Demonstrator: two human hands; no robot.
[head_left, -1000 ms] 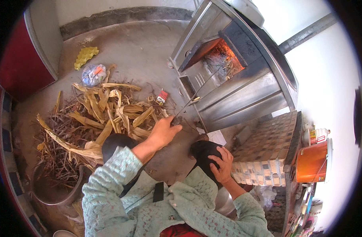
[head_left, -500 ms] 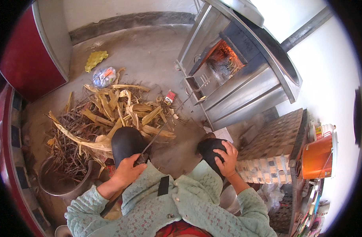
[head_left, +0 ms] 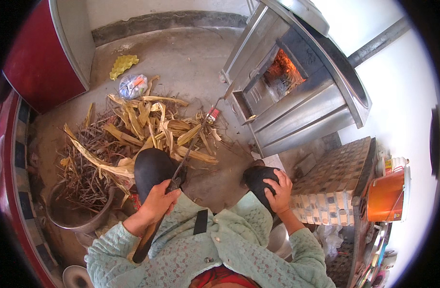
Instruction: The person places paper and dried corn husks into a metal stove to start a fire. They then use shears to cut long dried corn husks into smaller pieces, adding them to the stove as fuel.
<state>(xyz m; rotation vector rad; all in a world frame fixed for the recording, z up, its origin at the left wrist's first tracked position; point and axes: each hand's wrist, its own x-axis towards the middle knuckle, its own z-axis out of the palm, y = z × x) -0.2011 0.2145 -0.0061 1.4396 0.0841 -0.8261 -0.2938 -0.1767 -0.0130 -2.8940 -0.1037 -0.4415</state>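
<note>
My left hand (head_left: 157, 202) is closed around a long, thin metal fire poker (head_left: 195, 142). Its broad, dark handle end sticks out below the hand over my lap. The bent far end is in front of the stove, by its small pulled-out tray (head_left: 241, 106); whether it touches cannot be told. My right hand (head_left: 279, 191) rests on my right knee (head_left: 259, 180) with fingers apart, holding nothing. In the metal stove (head_left: 296, 108), orange fire (head_left: 282, 66) glows through the firebox opening.
Dry corn husks (head_left: 148, 120) and twigs (head_left: 88, 161) lie heaped before my left knee, some twigs in a round basin (head_left: 78, 218). Behind them are a plastic bag (head_left: 133, 87) and a yellow tray (head_left: 123, 66). A tiled brick structure (head_left: 325, 187) and orange pot (head_left: 387, 194) stand right.
The poker has shifted in my left hand, and its handle end now shows below the hand. Its far end has swung up toward the stove's front corner. My right hand stays on the knee.
</note>
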